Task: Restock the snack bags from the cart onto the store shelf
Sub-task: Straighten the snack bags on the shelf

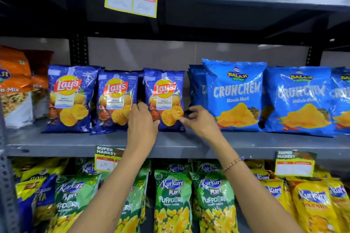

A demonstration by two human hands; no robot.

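The rightmost Lay's bag [164, 100] is stood upright on the middle shelf [56, 142], third in a row of dark-blue bags and just left of the Crunchem bags [234, 96]. Its lower left edge is gripped by the left hand [141, 119], with the fingers curled round the side of the pack. The right hand [198, 119] is held loosely open at the lower right corner, one fingertip touching or nearly touching the bag; no grip is made on that side. The cart is not visible in this view.

The step in hand is judged to be the squaring and seating of this bag in line with its neighbours.

Possible faults from this position:

- The bag may tip forward off the shelf edge if the left hand is released before the base is settled, as the pack is light and air-filled.
- The middle Lay's bag [116, 100], which touches the left hand, may be pushed askew or toppled if the hand is withdrawn sideways.
- The contents may be crushed if the grip is tightened.
- The price tag [106, 161] beneath the left wrist may be dislodged by the forearm.
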